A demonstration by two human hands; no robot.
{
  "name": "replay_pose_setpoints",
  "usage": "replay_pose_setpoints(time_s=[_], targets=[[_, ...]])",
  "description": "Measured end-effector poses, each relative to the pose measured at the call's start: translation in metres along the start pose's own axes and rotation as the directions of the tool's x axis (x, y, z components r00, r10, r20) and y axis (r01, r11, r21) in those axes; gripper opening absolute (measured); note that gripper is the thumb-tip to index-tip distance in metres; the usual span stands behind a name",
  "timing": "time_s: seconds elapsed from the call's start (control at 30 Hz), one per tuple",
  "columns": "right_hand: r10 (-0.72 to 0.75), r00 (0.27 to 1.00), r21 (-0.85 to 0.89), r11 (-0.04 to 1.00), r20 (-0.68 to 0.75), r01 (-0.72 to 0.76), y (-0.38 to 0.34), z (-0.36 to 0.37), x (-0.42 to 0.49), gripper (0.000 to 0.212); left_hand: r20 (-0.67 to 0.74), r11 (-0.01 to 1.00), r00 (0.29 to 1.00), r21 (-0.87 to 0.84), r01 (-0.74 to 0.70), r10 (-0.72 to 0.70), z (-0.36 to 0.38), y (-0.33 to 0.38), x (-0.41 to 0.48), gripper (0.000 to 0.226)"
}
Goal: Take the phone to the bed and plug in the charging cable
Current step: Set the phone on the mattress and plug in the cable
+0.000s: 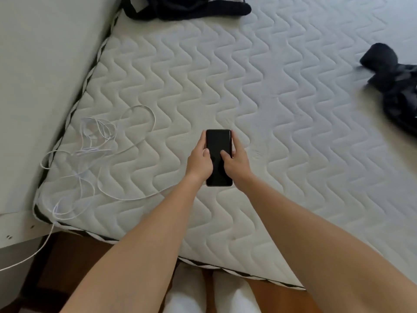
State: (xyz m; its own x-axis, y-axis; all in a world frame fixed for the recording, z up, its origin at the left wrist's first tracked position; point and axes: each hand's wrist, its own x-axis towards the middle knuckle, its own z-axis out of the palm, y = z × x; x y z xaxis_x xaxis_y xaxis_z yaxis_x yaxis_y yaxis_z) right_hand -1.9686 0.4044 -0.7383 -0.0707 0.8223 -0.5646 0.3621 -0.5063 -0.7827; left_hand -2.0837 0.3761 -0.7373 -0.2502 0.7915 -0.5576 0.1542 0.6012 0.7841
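A black phone with a dark screen is held screen-up over the white quilted mattress. My left hand grips its left edge with the thumb on the glass. My right hand grips its right edge, thumb also on the screen. A white charging cable lies in a loose tangle on the mattress's near left corner, well to the left of the phone, and trails off the bed towards the lower left. Its plug end cannot be made out.
Dark clothing lies at the mattress's far edge and another dark garment at the right. A pale wall or headboard panel borders the bed on the left. Wooden floor shows below the mattress edge.
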Motion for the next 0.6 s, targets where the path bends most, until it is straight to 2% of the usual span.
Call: replay_pose_setpoints(time_s=[0.2,0.5,0.6], targets=[[0.018,1.000,-0.057,0.998,-0.010,-0.018,0.037,0.019,0.044,0.074,0.020,0.998,0.998,0.034,0.058,-0.058,0.015,-0.039,0.033,0.060],[-0.022,0.998,-0.208,0.978,-0.055,0.010,0.058,0.033,0.071,0.075,0.106,0.999,0.994,-0.044,0.028,-0.024,0.006,-0.060,0.051,0.065],[-0.031,0.992,-0.300,0.954,-0.121,-0.007,0.058,0.029,0.072,0.074,-0.028,0.999,1.000,0.050,-0.003,0.004,0.001,-0.069,0.051,0.055]])
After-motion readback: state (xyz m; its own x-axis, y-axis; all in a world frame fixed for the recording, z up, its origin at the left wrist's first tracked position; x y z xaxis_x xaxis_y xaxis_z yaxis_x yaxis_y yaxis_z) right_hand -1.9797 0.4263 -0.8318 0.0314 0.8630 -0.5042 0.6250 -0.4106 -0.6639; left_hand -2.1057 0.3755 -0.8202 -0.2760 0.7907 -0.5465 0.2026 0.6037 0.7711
